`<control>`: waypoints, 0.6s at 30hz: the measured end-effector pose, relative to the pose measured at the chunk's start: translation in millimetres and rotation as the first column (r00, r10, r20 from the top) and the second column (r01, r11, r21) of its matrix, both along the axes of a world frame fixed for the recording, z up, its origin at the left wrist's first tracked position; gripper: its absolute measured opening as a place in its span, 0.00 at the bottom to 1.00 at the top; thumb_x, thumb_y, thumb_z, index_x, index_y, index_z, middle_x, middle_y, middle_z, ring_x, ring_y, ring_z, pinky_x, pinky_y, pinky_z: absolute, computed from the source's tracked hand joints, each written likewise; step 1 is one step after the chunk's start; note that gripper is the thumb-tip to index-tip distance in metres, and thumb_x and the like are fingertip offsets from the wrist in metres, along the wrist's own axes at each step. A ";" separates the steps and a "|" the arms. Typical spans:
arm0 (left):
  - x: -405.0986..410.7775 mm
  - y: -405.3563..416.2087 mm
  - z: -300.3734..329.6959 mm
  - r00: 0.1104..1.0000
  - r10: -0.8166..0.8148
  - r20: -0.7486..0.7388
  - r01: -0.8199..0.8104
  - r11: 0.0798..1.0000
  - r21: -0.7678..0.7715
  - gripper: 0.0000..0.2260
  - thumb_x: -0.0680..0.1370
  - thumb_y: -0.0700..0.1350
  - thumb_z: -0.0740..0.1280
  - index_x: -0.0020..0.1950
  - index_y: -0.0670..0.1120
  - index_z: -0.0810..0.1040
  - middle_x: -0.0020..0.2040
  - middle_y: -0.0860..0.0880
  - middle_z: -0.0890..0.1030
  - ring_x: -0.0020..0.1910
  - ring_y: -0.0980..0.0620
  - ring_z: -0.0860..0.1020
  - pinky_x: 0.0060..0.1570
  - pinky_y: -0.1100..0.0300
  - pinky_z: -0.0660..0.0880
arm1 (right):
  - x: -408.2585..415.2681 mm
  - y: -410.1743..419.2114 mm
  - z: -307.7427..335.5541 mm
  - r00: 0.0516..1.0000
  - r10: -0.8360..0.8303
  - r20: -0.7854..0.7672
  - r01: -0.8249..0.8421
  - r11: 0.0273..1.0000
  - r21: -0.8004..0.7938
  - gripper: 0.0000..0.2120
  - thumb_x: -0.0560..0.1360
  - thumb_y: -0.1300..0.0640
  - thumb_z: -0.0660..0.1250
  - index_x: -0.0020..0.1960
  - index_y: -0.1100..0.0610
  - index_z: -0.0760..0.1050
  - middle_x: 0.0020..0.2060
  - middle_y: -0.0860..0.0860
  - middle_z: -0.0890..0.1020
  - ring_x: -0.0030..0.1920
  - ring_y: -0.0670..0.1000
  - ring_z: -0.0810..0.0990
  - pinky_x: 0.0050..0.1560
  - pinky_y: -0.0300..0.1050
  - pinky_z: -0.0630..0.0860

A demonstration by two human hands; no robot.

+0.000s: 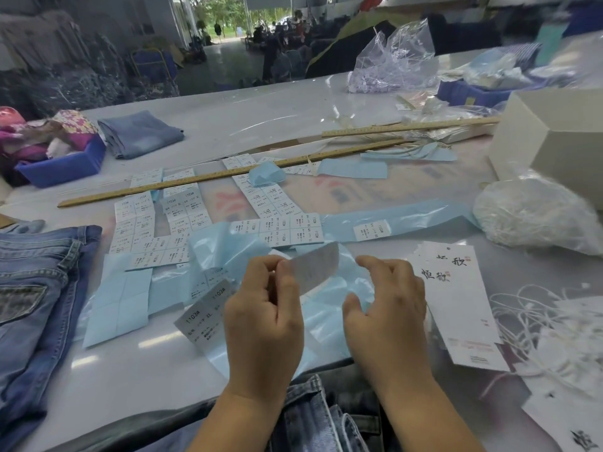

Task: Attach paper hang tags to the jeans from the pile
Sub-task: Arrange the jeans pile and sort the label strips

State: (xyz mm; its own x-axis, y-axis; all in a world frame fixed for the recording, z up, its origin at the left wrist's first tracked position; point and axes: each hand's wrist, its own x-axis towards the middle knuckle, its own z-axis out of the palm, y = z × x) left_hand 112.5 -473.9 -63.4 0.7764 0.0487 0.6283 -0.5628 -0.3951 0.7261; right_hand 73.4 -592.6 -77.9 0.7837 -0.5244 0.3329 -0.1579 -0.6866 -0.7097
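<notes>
While left hand [264, 321] pinches sticker [315, 272] | right hand [386, 314] loosely curled, empty

— What does the person wear on the arms?
— No sleeves show; both forearms are bare up to the bottom edge of the view.
— And the hands?
— The left hand [264, 324] and right hand [388, 318] are bare: no gloves, rings, watch or bracelet visible.
</notes>
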 end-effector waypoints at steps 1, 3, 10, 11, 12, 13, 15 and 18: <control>-2.4 -1.7 2.1 0.999 -0.018 0.041 0.016 0.999 0.038 0.07 0.81 0.47 0.60 0.44 0.51 0.74 0.27 0.52 0.71 0.27 0.53 0.71 0.26 0.66 0.64 | -2.5 1.8 5.9 0.994 0.016 0.107 -0.018 1.000 0.018 0.15 0.73 0.63 0.69 0.58 0.52 0.77 0.48 0.47 0.75 0.50 0.47 0.71 0.53 0.40 0.70; -7.4 -5.0 6.3 0.994 -0.035 0.105 0.023 0.993 0.114 0.08 0.81 0.48 0.59 0.47 0.48 0.76 0.28 0.55 0.71 0.26 0.54 0.69 0.27 0.62 0.67 | -8.2 3.1 13.8 0.968 0.088 0.237 -0.135 0.972 0.190 0.07 0.75 0.62 0.68 0.46 0.51 0.79 0.35 0.45 0.78 0.37 0.43 0.74 0.37 0.35 0.70; -31.6 -14.1 26.2 0.971 -0.073 0.227 0.016 0.970 0.242 0.06 0.80 0.47 0.59 0.47 0.48 0.74 0.26 0.50 0.72 0.23 0.48 0.70 0.21 0.54 0.69 | -39.1 -21.2 33.6 0.961 0.005 0.275 -0.223 0.602 0.767 0.11 0.78 0.65 0.58 0.43 0.60 0.79 0.27 0.54 0.77 0.27 0.49 0.68 0.26 0.37 0.65; -32.5 -16.4 30.2 0.968 -0.056 0.246 -0.009 0.967 0.255 0.08 0.80 0.47 0.60 0.46 0.46 0.76 0.25 0.49 0.72 0.22 0.48 0.70 0.20 0.55 0.69 | -45.3 -26.7 36.0 0.961 0.001 0.277 -0.231 0.556 0.799 0.12 0.78 0.65 0.58 0.41 0.60 0.78 0.26 0.55 0.76 0.27 0.50 0.67 0.25 0.39 0.64; -33.4 -19.8 34.7 0.961 -0.035 0.273 -0.043 0.960 0.276 0.10 0.80 0.46 0.60 0.43 0.44 0.78 0.24 0.49 0.72 0.21 0.48 0.69 0.20 0.56 0.68 | -51.7 -31.8 38.5 0.958 0.011 0.285 -0.250 0.514 0.820 0.13 0.78 0.63 0.58 0.39 0.59 0.78 0.26 0.56 0.76 0.27 0.50 0.67 0.25 0.40 0.63; -34.9 -24.6 39.3 0.952 -0.019 0.305 -0.077 0.951 0.300 0.12 0.80 0.46 0.60 0.41 0.43 0.78 0.23 0.50 0.71 0.20 0.48 0.68 0.20 0.58 0.67 | -57.8 -36.5 41.6 0.954 0.035 0.298 -0.277 0.487 0.828 0.14 0.78 0.60 0.60 0.38 0.59 0.78 0.27 0.57 0.76 0.26 0.51 0.68 0.25 0.41 0.63; -40.3 -37.7 46.5 0.929 -0.018 0.370 -0.123 0.928 0.352 0.12 0.79 0.44 0.61 0.38 0.43 0.79 0.22 0.50 0.70 0.19 0.47 0.67 0.23 0.60 0.66 | -68.0 -45.3 47.8 0.944 0.081 0.320 -0.319 0.468 0.824 0.15 0.76 0.52 0.64 0.38 0.62 0.78 0.28 0.58 0.77 0.26 0.52 0.69 0.25 0.42 0.65; -52.0 -61.5 49.0 0.900 -0.111 0.421 -0.104 0.884 0.456 0.12 0.78 0.44 0.62 0.35 0.44 0.76 0.22 0.49 0.70 0.20 0.46 0.67 0.26 0.58 0.70 | -75.5 -61.0 52.0 0.940 0.064 0.334 -0.321 0.496 0.807 0.16 0.76 0.51 0.66 0.34 0.61 0.78 0.28 0.59 0.77 0.26 0.53 0.70 0.27 0.46 0.66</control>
